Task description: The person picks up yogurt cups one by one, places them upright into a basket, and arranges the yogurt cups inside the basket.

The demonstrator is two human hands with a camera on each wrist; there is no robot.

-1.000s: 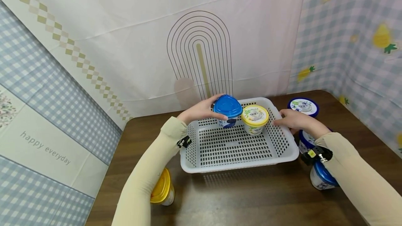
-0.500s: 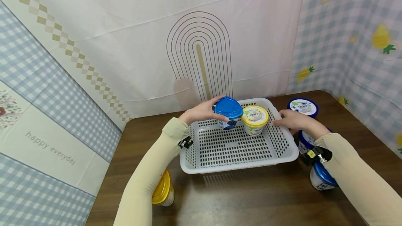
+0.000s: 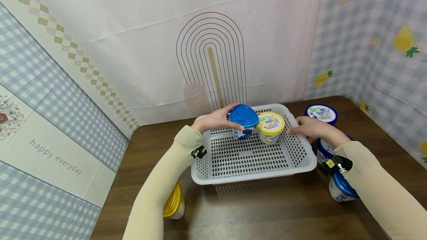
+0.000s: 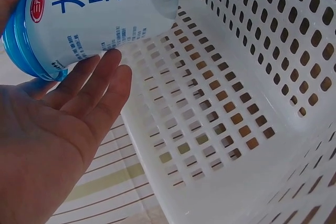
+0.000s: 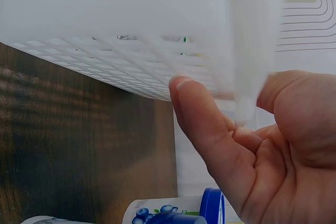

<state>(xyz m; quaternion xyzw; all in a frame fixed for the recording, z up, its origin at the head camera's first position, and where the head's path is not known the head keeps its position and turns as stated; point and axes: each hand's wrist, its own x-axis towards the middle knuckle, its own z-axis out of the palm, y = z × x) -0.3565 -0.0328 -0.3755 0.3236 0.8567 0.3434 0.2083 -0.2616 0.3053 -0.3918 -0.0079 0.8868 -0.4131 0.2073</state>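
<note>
My left hand (image 3: 217, 119) grips a yogurt tub (image 3: 244, 117) with a bright blue lid, held upright inside the back of the white perforated basket (image 3: 253, 175). In the left wrist view the blue-and-white side of this tub (image 4: 105, 19) shows blue characters, and several fingers (image 4: 113, 85) lie along it. Just right of it, a white tub with a yellow-rimmed lid (image 3: 271, 122) stands in the basket. My right hand (image 3: 313, 127) holds the basket's right wall at the rim. From the right wrist view, thumb and fingers pinch this wall (image 5: 252, 51) from both sides.
Outside the basket on the right are two dark-blue-rimmed tubs (image 3: 321, 113) and a blue-lidded tub (image 3: 341, 188), partly behind my right arm. At the front left, a yellow-lidded tub (image 3: 178, 206) stands beside my left sleeve. A patterned cloth wall (image 3: 150, 47) rises behind the table.
My left hand has shifted slightly right and lower with the blue-lidded tub, bringing it closer to the yellow-rimmed one. The right hand and the basket have stayed in place.
</note>
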